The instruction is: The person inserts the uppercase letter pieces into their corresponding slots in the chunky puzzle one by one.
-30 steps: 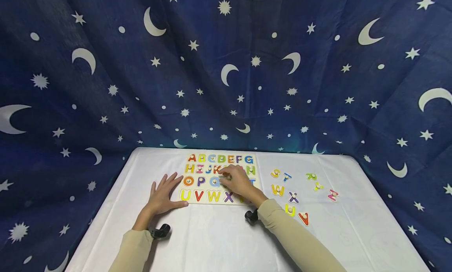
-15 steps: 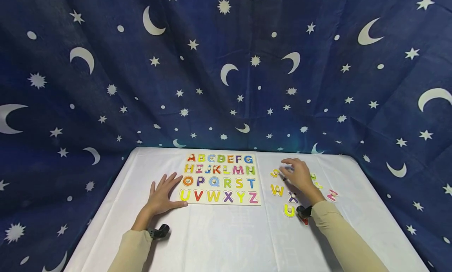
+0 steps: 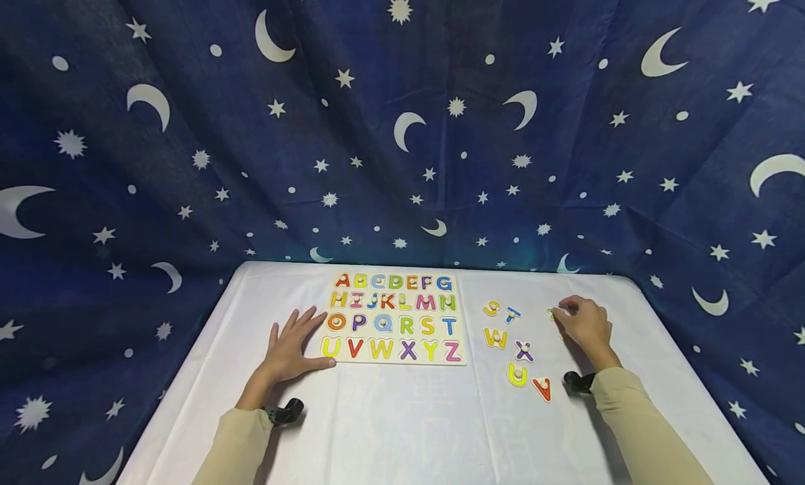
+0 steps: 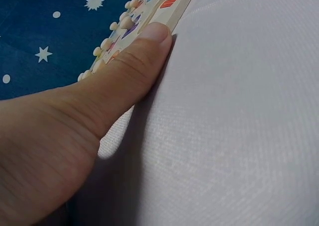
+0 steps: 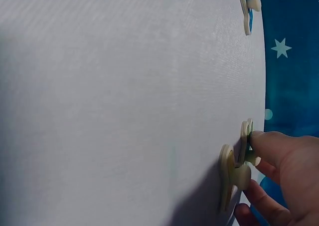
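Note:
The left hand (image 3: 291,352) lies spread at the left side of the letter board (image 3: 390,363); its thumb rests against the near left corner, as the left wrist view also shows. At the right, the right hand (image 3: 586,328) has its thumb and a finger round the green letter R (image 3: 550,314), which lies on the cloth. In the right wrist view, the thumb touches the R (image 5: 244,140) beside its knob, and the other fingers are curled near the yellow Y (image 5: 224,178). The hand covers most of the Y and all of the pink Z in the head view.
Between the board and the right hand lie loose letters: S (image 3: 492,308), T (image 3: 512,315), W (image 3: 495,338), X (image 3: 524,351), U (image 3: 518,375) and a red V (image 3: 542,388). A dark blue curtain (image 3: 377,156) with moons and stars hangs behind the white table.
The right hand has moved from over the board, past the blue T, to the green R at the right. The left hand has stayed at the board's left edge.

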Motion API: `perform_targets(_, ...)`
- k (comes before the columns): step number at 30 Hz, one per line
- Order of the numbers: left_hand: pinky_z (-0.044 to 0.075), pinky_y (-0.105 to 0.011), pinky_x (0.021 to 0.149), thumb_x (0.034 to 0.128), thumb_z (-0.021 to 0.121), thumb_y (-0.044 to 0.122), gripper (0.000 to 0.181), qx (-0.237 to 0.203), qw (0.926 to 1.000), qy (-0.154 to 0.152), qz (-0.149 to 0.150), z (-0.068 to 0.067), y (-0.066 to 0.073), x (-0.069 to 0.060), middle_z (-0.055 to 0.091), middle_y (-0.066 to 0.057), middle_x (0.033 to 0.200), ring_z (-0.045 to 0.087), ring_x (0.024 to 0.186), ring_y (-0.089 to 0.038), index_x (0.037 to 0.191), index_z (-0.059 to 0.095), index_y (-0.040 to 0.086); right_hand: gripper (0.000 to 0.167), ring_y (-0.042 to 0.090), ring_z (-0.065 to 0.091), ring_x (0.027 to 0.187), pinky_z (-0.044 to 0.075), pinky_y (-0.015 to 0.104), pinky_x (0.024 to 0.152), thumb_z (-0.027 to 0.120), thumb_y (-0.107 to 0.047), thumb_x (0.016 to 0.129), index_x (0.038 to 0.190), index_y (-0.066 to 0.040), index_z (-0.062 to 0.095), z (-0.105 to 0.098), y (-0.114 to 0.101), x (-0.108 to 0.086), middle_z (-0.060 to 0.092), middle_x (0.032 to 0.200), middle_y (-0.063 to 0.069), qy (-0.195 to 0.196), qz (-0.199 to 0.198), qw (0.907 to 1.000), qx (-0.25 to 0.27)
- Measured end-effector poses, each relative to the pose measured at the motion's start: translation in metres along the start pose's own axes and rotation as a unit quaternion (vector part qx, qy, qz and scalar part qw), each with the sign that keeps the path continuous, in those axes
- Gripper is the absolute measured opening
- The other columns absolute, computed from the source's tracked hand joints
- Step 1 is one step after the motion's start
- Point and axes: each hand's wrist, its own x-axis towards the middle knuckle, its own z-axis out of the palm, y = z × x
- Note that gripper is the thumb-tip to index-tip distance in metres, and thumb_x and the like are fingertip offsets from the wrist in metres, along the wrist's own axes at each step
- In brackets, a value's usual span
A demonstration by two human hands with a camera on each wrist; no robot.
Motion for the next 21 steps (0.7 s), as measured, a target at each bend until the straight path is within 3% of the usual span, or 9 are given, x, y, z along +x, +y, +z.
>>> perform_targets(6,-0.009,-0.072,0.119,0.0693,0.09,0.055,0.106,-0.002,1.0,0.0,0.002,0.0,0.001,0.001,0.027,-0.018,0.167,0.007,0.155,-0.046,0.157,0.043,0.017,0.033,0.05,0.055,0.106,0.041,0.066,0.089,0.074,-0.025,0.092,0.107,0.004,0.07,-0.002,0.006,-0.003,0.067,0.109,0.028,0.011,0.006,0.9999,-0.003)
perform_targets(16,-0.008,-0.072,0.119,0.0689,0.09,0.056,0.106,-0.002,1.0,0.0,0.004,0.0,0.0,0.0,0.028,-0.018,0.167,0.008,0.155,-0.046,0.157,0.043,0.018,0.03,0.051,0.054,0.11,0.039,0.067,0.092,0.07,-0.022,0.094,0.107,0.005,0.072,-0.001,0.001,-0.005,0.066,0.116,0.03,0.011,0.015,0.9998,0.003)
perform_targets(21,-0.008,-0.071,0.119,0.0685,0.091,0.054,0.106,-0.005,1.0,0.004,0.005,-0.001,0.0,0.0,0.028,-0.018,0.167,0.008,0.155,-0.047,0.156,0.044,0.017,0.025,0.053,0.053,0.11,0.041,0.066,0.091,0.071,-0.017,0.092,0.107,0.002,0.075,0.005,-0.023,-0.003,0.065,0.122,0.031,0.023,-0.039,0.9986,0.025)
